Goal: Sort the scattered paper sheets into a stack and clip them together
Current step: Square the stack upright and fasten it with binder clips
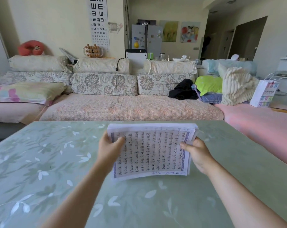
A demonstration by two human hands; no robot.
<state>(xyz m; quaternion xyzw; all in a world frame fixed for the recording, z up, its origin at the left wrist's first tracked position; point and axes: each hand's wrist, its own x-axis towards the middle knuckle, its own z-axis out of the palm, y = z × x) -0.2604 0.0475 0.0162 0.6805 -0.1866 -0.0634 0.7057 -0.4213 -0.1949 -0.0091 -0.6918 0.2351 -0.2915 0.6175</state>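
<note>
Two grips, left hand point(109, 151) and right hand point(198, 154), tight on one paper stack point(151, 152)

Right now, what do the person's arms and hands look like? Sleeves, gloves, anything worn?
Left hand and right hand are bare: no gloves, rings or watch visible. Left forearm and right forearm are bare to the frame edge; no sleeve in view.

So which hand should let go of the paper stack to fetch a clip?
Slightly the right hand: both pinch opposite edges of the paper stack, thumbs in front, but the left hand grips higher, better steadying the sheets. No clip is in view.
</note>
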